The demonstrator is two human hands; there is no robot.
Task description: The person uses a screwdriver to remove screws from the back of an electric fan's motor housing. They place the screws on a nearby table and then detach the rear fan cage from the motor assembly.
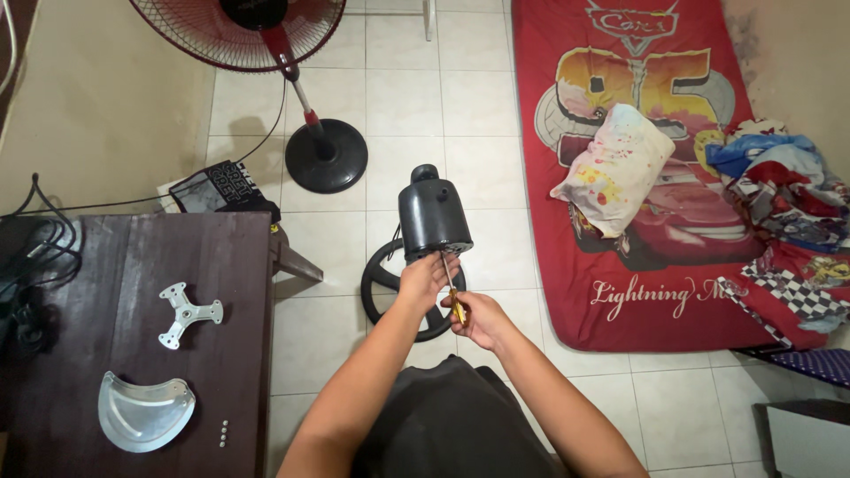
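The left hand [425, 276] gripped the underside of one dark fan motor housing [433, 215], which stood over its round base [382, 281] on the tiled floor. The right hand [478, 317] was closed around one yellow-handled screwdriver [453, 296], tip at the housing. On the counter [133, 265] lay one four-armed metal bracket [185, 314], one curved metal plate [142, 412] and four small screws [224, 431].

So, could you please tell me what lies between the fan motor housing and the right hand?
The head view shows a screwdriver bridging them: the right hand holds its yellow handle, and its shaft reaches the motor housing.
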